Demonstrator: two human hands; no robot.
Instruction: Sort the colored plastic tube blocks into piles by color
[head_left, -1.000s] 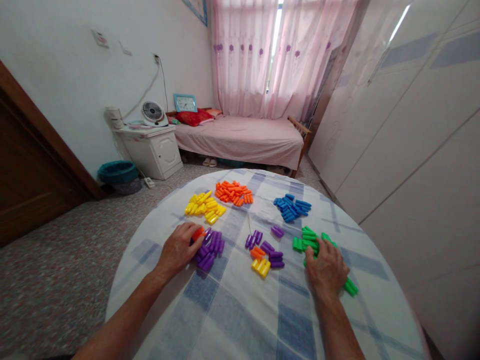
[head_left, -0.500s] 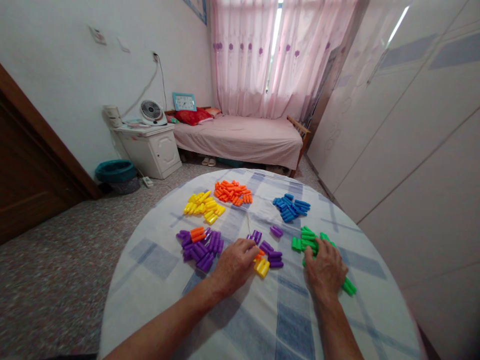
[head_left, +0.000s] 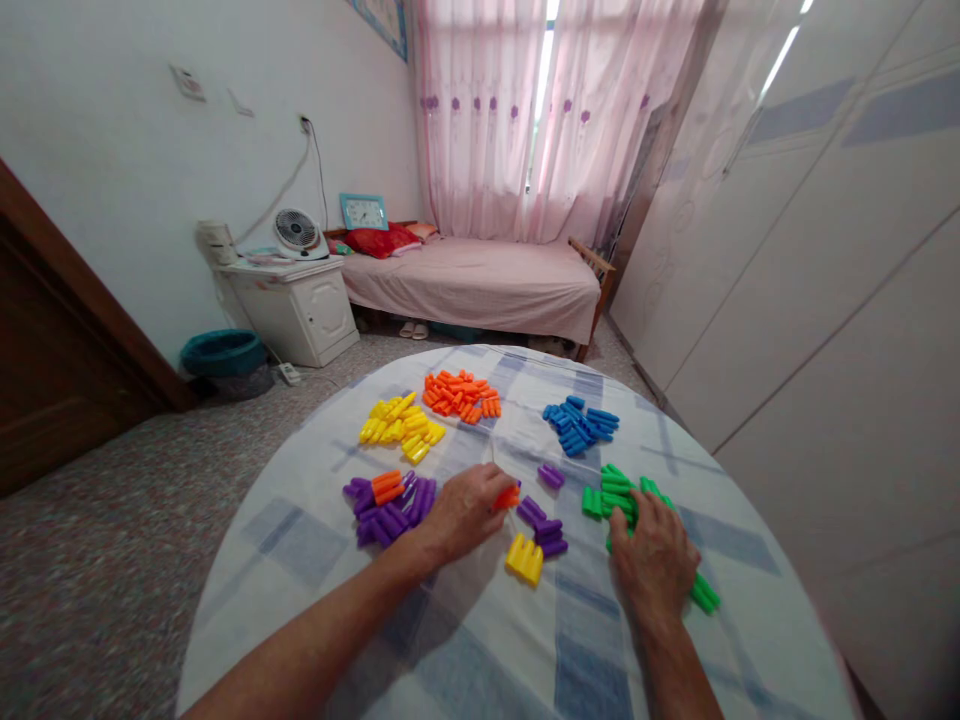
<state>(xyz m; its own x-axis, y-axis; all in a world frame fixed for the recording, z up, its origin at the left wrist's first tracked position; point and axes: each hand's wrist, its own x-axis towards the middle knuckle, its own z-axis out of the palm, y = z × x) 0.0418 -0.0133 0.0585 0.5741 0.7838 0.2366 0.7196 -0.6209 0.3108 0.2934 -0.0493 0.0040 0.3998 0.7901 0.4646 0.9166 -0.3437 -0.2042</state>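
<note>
My left hand pinches an orange plastic piece of joined tubes between thumb and fingers, just above the cloth. Below it lies a yellow piece, with loose purple pieces to its right and a single purple one farther back. To the left, another orange piece rests on a purple pile, which my left forearm partly covers. My right hand lies over a pile of green pieces, thumb and fingers apart, hiding some of them.
A checked cloth covers the round table. Toward its far side are yellow, orange and blue piles. Beyond stand a bed, a white cabinet with a fan, a bin, and a wardrobe at right.
My left hand has lifted the orange piece from beside the yellow one and moved slightly back and left. My right hand stays on the green pile. The view has shifted a little.
</note>
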